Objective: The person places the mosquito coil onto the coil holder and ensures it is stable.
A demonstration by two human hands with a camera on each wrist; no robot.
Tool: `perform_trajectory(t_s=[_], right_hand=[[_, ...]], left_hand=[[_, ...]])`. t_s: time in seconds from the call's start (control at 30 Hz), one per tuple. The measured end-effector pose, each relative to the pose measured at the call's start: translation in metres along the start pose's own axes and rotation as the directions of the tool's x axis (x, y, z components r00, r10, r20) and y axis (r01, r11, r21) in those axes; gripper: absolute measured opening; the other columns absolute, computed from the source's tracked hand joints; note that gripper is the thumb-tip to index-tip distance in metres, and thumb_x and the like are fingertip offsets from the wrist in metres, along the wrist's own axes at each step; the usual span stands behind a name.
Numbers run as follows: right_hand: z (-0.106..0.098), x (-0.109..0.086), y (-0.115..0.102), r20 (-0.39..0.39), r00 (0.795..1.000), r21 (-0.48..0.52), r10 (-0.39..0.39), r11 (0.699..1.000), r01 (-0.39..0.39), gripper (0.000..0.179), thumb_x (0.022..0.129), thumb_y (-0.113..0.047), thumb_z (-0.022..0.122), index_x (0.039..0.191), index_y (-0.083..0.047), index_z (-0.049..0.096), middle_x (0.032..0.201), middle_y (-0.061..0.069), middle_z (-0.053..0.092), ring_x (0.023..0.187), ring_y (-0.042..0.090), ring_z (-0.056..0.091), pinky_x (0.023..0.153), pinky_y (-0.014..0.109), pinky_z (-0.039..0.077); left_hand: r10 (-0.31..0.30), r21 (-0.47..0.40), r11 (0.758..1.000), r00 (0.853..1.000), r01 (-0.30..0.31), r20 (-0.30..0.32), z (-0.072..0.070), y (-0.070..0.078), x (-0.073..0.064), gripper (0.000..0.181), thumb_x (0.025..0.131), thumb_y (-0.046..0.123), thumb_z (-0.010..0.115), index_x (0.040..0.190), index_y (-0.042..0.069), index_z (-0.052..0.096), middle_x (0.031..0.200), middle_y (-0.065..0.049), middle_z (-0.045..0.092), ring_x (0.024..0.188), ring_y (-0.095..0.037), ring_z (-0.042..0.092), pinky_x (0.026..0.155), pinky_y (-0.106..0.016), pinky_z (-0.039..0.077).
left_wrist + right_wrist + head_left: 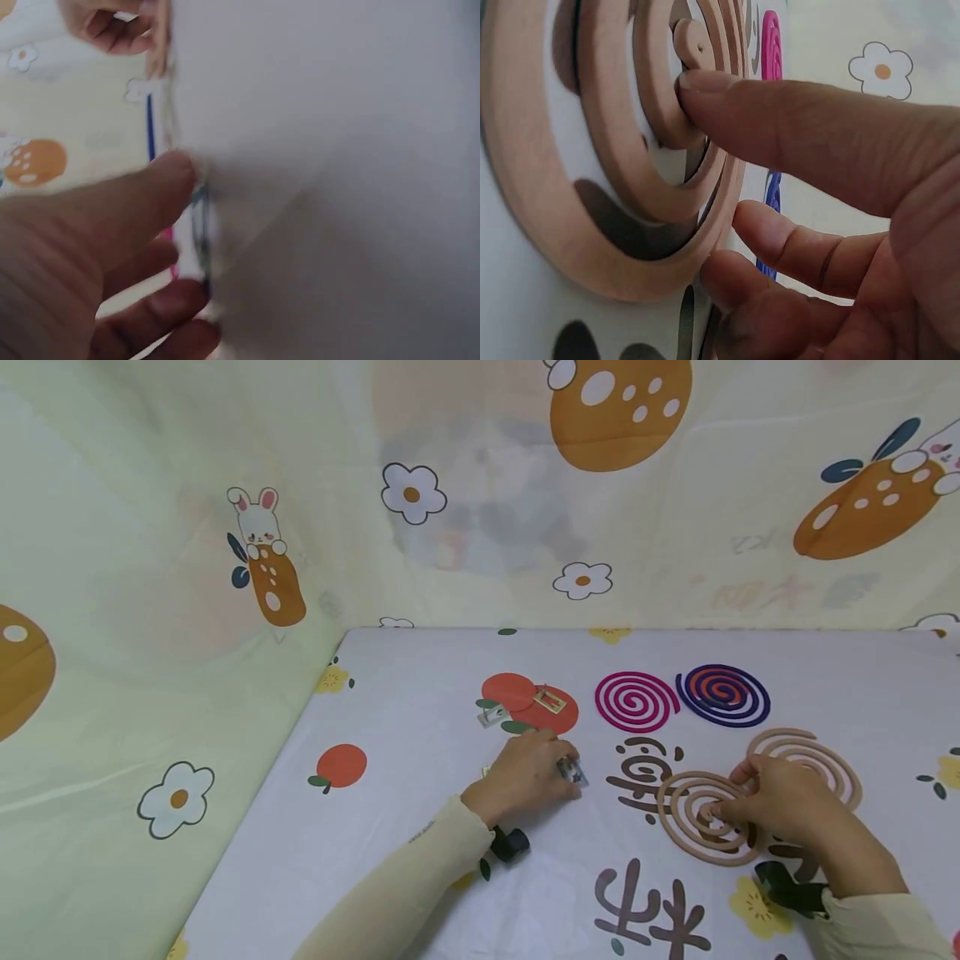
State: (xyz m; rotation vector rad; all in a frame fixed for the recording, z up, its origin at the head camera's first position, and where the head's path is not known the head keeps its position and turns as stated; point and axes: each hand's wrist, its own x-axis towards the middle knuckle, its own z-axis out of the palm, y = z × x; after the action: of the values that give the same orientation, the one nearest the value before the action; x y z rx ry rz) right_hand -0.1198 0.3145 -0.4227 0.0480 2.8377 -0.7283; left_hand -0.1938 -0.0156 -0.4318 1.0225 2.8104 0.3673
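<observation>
Head view: left hand (525, 777) has thumb and fingers bent about a small glossy piece (572, 771), which projects at its 3 o'clock side. Past its knuckles, a gold metal stand (550, 698) lies toward 12 to 1 o'clock and a silver metal stand (492, 717) at 11. Right hand (787, 802) pinches the front tan coil (703, 812), located at that hand's 9 o'clock; a strip of tablecloth (450, 693) separates coil and left hand. The rear tan coil (840, 768) sits toward 1 o'clock from the right hand. Beyond, the pink coil (634, 702) has the purple-and-orange coil (723, 692) just beside it at 3 o'clock. The table's far edge meets the curtain (495, 510) at 12. Left wrist view: thumb and fingers are nearly closed at the piece's blurred edge; the right hand shows at 11. Right wrist view: thumb bears on the front tan coil's inner turn, fingers at its outer edge; clearance beneath cannot be told.
</observation>
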Motion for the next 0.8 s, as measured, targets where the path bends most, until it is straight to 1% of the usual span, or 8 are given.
perform_trajectory(t_s=[0.1,0.17,0.27,0.43,0.57,0.63,0.7,0.8], right_hand=[[0.0007,-0.0005,0.0011,-0.003,1.000,0.003,0.004,1.000,-0.004,0.054,0.076,-0.044,0.090,0.099,-0.003,0.064,0.079,0.002,0.065,0.075,0.022,0.056,0.066,0.034,0.040],[0.0007,-0.0004,0.0016,-0.006,1.000,0.004,0.005,1.000,-0.004,0.054,0.076,-0.043,0.091,0.099,-0.003,0.063,0.079,0.002,0.066,0.076,0.023,0.057,0.066,0.034,0.040],[0.0003,-0.0009,0.0001,-0.010,1.000,0.011,0.004,1.000,-0.004,0.055,0.077,-0.040,0.091,0.100,-0.001,0.059,0.079,0.003,0.065,0.074,0.023,0.058,0.065,0.034,0.041],[0.0006,-0.0022,-0.0022,-0.007,1.000,0.045,0.005,0.999,-0.004,0.058,0.079,-0.034,0.090,0.106,0.001,0.053,0.076,0.004,0.061,0.070,0.022,0.057,0.061,0.035,0.042],[0.0014,-0.0023,-0.0010,-0.011,1.000,0.053,0.009,0.999,-0.009,0.065,0.079,-0.037,0.090,0.116,0.005,0.056,0.079,0.006,0.061,0.074,0.025,0.057,0.063,0.034,0.041],[0.0025,-0.0023,-0.0008,-0.018,1.000,0.052,0.002,0.999,-0.001,0.069,0.078,-0.038,0.090,0.120,0.007,0.058,0.080,0.006,0.062,0.075,0.024,0.057,0.064,0.034,0.041],[0.0049,-0.0025,-0.0006,-0.025,1.000,0.065,-0.014,0.998,0.016,0.070,0.078,-0.038,0.090,0.122,0.008,0.060,0.081,0.006,0.063,0.074,0.023,0.057,0.064,0.034,0.041],[0.0093,-0.0036,-0.0016,-0.045,0.998,0.097,-0.033,0.995,0.038,0.066,0.078,-0.035,0.091,0.120,0.008,0.063,0.078,0.004,0.062,0.070,0.019,0.055,0.060,0.032,0.043]], left_hand=[[0.019,-0.003,1.000,0.998,-0.019,0.057,-0.0047,-0.0019,-0.0017,0.040,0.092,0.031,0.080,0.130,0.021,0.075,0.113,0.002,0.065,0.100,-0.012,0.054,0.083,-0.023,0.047],[0.035,-0.001,0.999,0.997,-0.035,0.069,-0.0063,-0.0033,-0.0023,0.036,0.094,0.026,0.078,0.129,0.021,0.076,0.112,0.001,0.064,0.098,-0.012,0.053,0.081,-0.023,0.047],[0.048,0.005,0.999,0.997,-0.048,0.058,-0.0061,-0.0048,-0.0023,0.032,0.095,0.023,0.076,0.126,0.020,0.077,0.109,0.002,0.065,0.096,-0.011,0.054,0.080,-0.022,0.046],[0.046,-0.010,0.999,0.998,-0.046,0.041,-0.0033,-0.0055,-0.0013,0.031,0.095,0.024,0.077,0.125,0.019,0.077,0.105,0.004,0.067,0.093,-0.009,0.055,0.078,-0.020,0.046],[0.040,-0.026,0.999,0.998,-0.039,0.043,-0.0038,-0.0048,-0.0015,0.028,0.095,0.027,0.079,0.121,0.018,0.079,0.095,0.006,0.064,0.086,-0.007,0.052,0.072,-0.018,0.043],[0.036,-0.028,0.999,0.999,-0.035,0.037,-0.0039,-0.0048,-0.0017,0.026,0.094,0.028,0.080,0.118,0.018,0.079,0.092,0.006,0.062,0.085,-0.007,0.051,0.071,-0.018,0.043],[0.030,-0.031,0.999,0.999,-0.029,0.032,-0.0038,-0.0044,-0.0026,0.026,0.093,0.029,0.081,0.117,0.018,0.079,0.094,0.005,0.062,0.086,-0.007,0.051,0.072,-0.019,0.043],[0.024,-0.031,0.999,0.999,-0.024,0.024,-0.0022,-0.0039,-0.0032,0.026,0.093,0.030,0.081,0.115,0.018,0.079,0.098,0.004,0.062,0.089,-0.008,0.052,0.075,-0.020,0.045]])
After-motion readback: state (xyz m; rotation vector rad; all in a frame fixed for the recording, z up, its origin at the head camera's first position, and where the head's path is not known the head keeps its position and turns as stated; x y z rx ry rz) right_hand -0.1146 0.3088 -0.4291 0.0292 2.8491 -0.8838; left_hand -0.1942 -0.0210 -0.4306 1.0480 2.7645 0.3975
